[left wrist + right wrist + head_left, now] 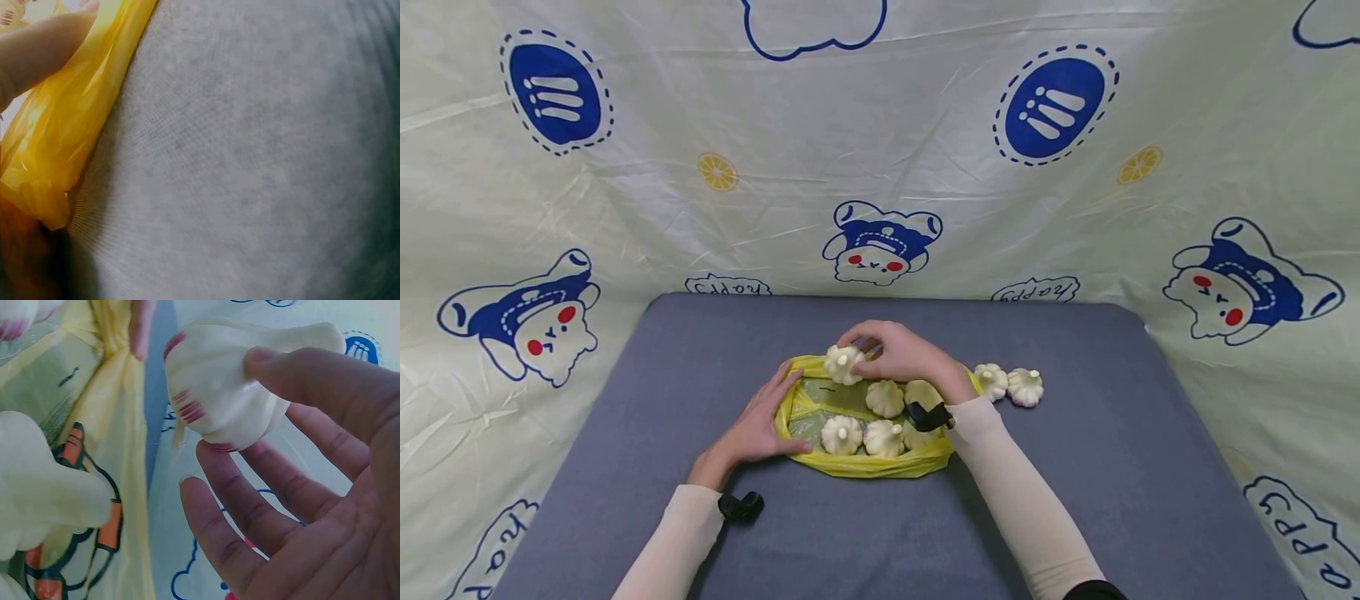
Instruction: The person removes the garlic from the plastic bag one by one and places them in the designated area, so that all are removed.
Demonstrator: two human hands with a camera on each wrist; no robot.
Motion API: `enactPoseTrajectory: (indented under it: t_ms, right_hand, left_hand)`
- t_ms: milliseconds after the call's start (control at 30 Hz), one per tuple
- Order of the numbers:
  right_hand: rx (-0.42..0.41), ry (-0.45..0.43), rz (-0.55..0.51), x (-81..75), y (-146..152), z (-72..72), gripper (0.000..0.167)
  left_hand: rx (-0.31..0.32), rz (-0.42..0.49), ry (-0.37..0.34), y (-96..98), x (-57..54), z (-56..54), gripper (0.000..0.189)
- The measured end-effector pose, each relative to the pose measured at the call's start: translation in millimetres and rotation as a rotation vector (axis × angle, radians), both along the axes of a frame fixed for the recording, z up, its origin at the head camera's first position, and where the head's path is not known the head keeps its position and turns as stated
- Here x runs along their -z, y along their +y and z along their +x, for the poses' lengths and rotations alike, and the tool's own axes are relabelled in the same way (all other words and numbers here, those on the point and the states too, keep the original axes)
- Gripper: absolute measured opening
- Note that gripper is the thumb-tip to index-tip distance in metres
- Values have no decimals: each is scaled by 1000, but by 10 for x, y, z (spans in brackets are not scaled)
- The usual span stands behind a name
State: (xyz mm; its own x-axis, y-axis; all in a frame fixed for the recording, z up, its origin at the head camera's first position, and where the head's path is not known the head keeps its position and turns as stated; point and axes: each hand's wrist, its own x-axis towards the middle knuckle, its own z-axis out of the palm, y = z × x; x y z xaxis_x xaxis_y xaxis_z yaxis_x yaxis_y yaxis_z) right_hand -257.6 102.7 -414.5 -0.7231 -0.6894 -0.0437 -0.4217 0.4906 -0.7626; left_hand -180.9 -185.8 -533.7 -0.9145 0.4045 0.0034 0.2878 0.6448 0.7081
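My right hand pinches a white garlic bulb between thumb and fingers, over the far left part of a yellow plastic bag. In the right wrist view the held bulb shows purple streaks and a thick stem. The bag lies with its mouth spread wide, and several more garlic bulbs sit inside; those at its right end are partly covered by yellow film and my right wrist. My left hand grips the bag's left end, with the thumb over the rim.
Two garlic bulbs lie side by side on the table just right of the bag. A grey-blue cloth covers the table. A printed pale curtain hangs behind it and along both sides. Black wrist straps are on both sleeves.
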Motion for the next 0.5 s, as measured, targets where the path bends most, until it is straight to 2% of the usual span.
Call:
enactPoseTrajectory:
  t_ms: [300, 500]
  right_hand:
    - [95, 14, -120, -85, 184, 98, 36]
    - [155, 66, -194, -82, 329, 205, 38]
  left_hand:
    - [-5, 6, 14, 5, 22, 0, 118]
    - [-8, 9, 23, 6, 33, -1, 118]
